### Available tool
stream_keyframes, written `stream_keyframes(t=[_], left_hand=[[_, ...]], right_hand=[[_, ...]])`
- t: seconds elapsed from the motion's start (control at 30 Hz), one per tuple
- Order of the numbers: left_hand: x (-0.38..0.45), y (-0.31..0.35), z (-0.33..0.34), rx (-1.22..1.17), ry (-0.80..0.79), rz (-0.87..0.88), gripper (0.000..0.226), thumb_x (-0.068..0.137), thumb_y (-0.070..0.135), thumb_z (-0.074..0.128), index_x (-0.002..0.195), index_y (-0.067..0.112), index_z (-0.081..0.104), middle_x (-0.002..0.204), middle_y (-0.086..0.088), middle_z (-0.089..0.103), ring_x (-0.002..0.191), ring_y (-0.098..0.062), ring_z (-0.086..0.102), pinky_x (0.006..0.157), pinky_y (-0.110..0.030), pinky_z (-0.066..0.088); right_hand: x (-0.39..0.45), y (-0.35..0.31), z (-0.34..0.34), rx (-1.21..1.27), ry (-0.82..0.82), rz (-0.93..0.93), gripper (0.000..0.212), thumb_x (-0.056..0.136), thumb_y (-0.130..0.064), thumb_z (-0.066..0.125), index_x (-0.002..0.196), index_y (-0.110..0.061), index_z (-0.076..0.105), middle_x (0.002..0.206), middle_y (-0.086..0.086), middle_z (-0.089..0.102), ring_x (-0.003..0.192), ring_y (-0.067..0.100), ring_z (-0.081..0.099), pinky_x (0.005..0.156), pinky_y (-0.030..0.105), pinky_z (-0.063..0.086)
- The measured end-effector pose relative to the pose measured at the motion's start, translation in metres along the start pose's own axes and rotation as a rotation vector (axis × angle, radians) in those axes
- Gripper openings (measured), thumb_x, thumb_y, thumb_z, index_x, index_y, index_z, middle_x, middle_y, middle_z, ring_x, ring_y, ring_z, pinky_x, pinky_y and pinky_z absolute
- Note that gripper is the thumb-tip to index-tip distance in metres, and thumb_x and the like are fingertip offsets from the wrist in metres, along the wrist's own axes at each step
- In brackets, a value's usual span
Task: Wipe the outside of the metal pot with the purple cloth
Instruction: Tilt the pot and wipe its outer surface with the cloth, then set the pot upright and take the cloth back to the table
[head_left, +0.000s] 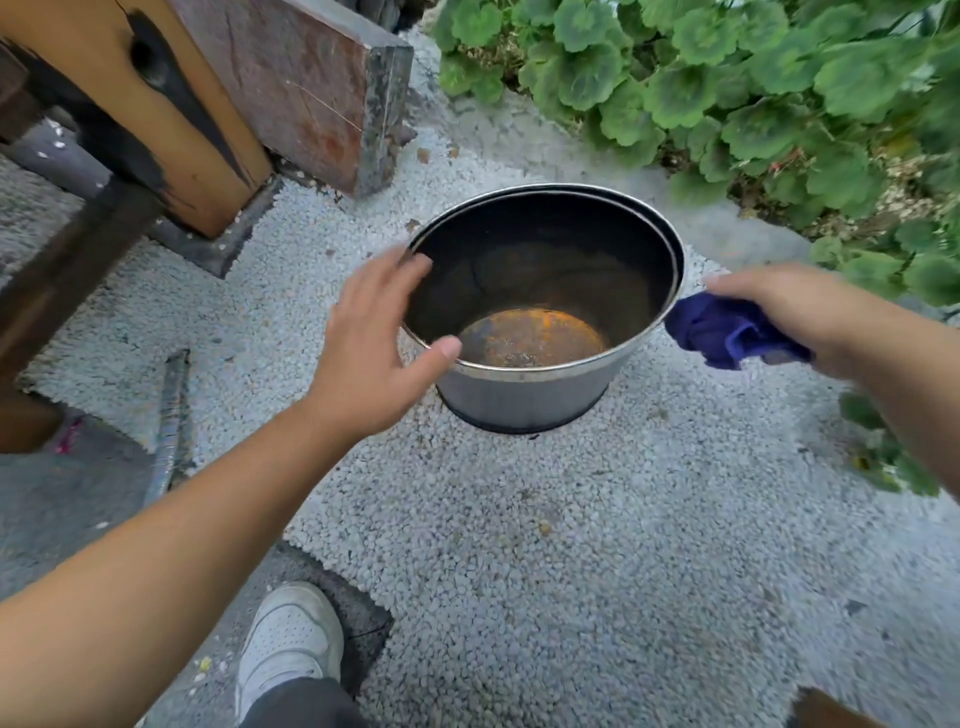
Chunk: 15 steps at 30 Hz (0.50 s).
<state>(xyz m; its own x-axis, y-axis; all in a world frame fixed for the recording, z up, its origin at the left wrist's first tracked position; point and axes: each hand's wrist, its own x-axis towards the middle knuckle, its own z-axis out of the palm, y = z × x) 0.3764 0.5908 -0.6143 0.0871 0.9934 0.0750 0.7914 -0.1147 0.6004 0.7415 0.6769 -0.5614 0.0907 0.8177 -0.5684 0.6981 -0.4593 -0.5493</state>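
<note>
My left hand (371, 348) is spread open, fingers at the near-left rim of the metal pot (524, 400), thumb over the rim. My right hand (779, 312) grips the bunched purple cloth (727, 332), which sits just beside the pot's right wall; the pot stands upright on gravel (571, 545) between my hands.

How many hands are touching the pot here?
1, possibly: the left hand spreads against the metal pot rim; the right hand, holding the purple cloth, sits beside it, contact unclear.

Pale gravel (649, 545), wooden post (171, 109), leafy plants (753, 78)
</note>
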Motion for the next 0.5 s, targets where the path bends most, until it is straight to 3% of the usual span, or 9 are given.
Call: stream_keyframes(t=[0.07,0.1,0.17,0.2,0.33,0.5], left_hand=[[0.005,-0.002,0.000,-0.167,0.003,-0.334,0.086,0.082,0.060,0.054,0.153,0.022,0.023,0.161,-0.005,0.022,0.147,-0.025,0.023,0.118,-0.043,0.021],[0.009,-0.002,-0.001,-0.266,-0.064,-0.484,0.082,0.082,0.061,0.055,0.150,0.026,0.027,0.158,-0.004,0.029,0.141,-0.027,0.037,0.114,-0.047,0.032],[0.016,0.001,-0.002,-0.499,-0.292,-0.687,0.054,0.083,0.057,0.056,0.130,0.033,0.047,0.137,0.001,0.055,0.107,-0.026,0.068,0.091,-0.045,0.055],[0.019,0.003,-0.003,-0.601,-0.375,-0.742,0.040,0.086,0.048,0.056,0.122,0.031,0.052,0.124,0.001,0.063,0.090,-0.026,0.074,0.079,-0.040,0.059],[0.038,0.009,-0.006,-0.672,-0.366,-0.822,0.029,0.085,0.008,0.046,0.111,-0.003,0.057,0.081,-0.017,0.076,0.076,-0.030,0.075,0.064,-0.034,0.059],[0.060,0.009,-0.018,-0.594,-0.266,-0.779,0.032,0.077,0.006,0.045,0.107,0.000,0.055,0.071,-0.019,0.073,0.068,-0.035,0.074,0.054,-0.033,0.058]], right_hand=[[0.000,-0.013,0.006,0.058,-0.003,-0.012,0.066,0.071,-0.076,0.058,0.071,-0.012,0.071,0.053,0.006,0.063,0.043,0.017,0.053,0.046,0.025,0.042],[0.000,-0.021,0.009,0.004,0.007,-0.036,0.075,0.064,-0.085,0.055,0.069,-0.013,0.072,0.055,0.007,0.065,0.045,0.020,0.056,0.051,0.028,0.046],[0.002,-0.032,0.016,-0.186,0.027,-0.080,0.080,0.059,-0.090,0.052,0.068,-0.014,0.074,0.063,0.011,0.071,0.056,0.027,0.065,0.062,0.036,0.052],[0.003,-0.036,0.020,-0.285,0.034,-0.088,0.079,0.063,-0.086,0.053,0.067,-0.010,0.073,0.065,0.013,0.071,0.060,0.029,0.066,0.063,0.037,0.054],[0.008,-0.049,0.029,-0.392,0.083,-0.044,0.041,0.071,-0.042,0.058,0.064,-0.002,0.060,0.057,0.015,0.057,0.049,0.027,0.051,0.047,0.028,0.040],[0.005,-0.051,0.034,-0.368,0.098,-0.015,0.030,0.063,-0.036,0.058,0.061,-0.006,0.053,0.056,0.012,0.048,0.047,0.024,0.043,0.045,0.028,0.034]])
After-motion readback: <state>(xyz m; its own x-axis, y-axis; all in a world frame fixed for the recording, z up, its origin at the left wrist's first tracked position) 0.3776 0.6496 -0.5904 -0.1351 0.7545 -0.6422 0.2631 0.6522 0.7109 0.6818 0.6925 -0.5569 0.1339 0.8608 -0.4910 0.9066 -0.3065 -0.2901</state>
